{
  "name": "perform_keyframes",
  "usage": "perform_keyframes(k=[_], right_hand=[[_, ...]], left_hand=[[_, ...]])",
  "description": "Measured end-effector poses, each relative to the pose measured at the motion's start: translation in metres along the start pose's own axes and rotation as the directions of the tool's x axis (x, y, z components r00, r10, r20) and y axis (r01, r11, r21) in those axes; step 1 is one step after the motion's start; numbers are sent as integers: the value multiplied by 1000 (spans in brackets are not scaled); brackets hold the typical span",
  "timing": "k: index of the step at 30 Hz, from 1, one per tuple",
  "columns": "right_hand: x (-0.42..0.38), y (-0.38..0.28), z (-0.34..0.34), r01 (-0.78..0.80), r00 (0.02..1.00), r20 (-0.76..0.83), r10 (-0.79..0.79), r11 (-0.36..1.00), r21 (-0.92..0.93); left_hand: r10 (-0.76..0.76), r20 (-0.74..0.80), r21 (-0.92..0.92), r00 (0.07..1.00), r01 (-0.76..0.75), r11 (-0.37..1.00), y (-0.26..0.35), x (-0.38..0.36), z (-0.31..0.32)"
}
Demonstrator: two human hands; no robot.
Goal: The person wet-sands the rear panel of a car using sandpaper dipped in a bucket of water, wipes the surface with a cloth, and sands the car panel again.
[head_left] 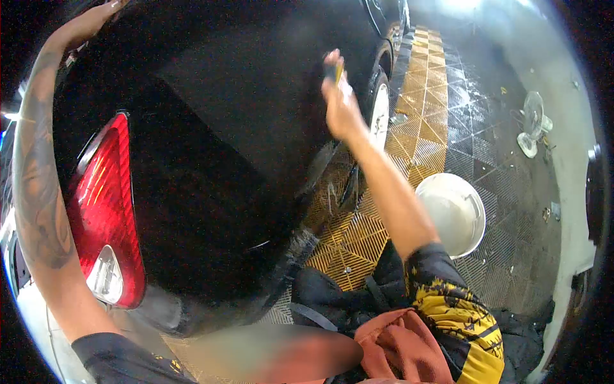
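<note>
Reddish cloth (403, 342) bunches at the bottom of the frame, closest to us, lying over the person's front. Over to the left edge now: that arm runs right up past the red tail light (105, 205), and the left hand (110, 8) is clipped at the upper left corner, so whether it's open or gripping, I can't tell; up there it may be a brace against the car. Centre frame, the black body panel (217, 115) fills the view, and at upper centre the right hand (341, 109) has its fingers closed around a small yellow-edged item (339, 70), held close by the panel, probably gripped short for control. Just beyond sits the wheel (380, 112). Right of centre, a white bucket (474, 221) stands on the patterned floor (425, 96), likely there for easy reach, while far right a fan (533, 118) stands well clear by the wall.
</note>
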State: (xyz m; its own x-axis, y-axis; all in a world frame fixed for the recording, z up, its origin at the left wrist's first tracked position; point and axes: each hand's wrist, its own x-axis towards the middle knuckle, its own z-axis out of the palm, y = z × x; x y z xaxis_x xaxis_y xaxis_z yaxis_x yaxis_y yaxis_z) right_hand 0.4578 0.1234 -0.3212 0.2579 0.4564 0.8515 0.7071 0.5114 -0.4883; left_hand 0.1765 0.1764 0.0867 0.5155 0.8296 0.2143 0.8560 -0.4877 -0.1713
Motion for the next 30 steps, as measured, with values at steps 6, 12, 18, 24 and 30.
perform_keyframes(k=[6, 12, 18, 24, 30], right_hand=[[-66, -71, -2, 60, 995, 79, -67, 994, 92], [-2, 19, -15, -279, 945, 190, 268, 960, 33], [-80, -41, -10, 6, 988, 154, -17, 997, 73], [-13, 17, -4, -145, 986, -91, 140, 988, -52], [-57, -3, 3, -16, 1000, 18, 18, 990, -139]], left_hand=[[221, -65, -54, 973, -225, 973, -96, 71, -6], [212, -73, -68, 975, -217, 974, -67, 51, 3], [253, -65, -109, 965, -259, 960, -61, 42, 3], [216, -77, -107, 973, -223, 969, -50, 39, 7], [288, -25, 14, 957, -288, 958, -46, 33, 2]])
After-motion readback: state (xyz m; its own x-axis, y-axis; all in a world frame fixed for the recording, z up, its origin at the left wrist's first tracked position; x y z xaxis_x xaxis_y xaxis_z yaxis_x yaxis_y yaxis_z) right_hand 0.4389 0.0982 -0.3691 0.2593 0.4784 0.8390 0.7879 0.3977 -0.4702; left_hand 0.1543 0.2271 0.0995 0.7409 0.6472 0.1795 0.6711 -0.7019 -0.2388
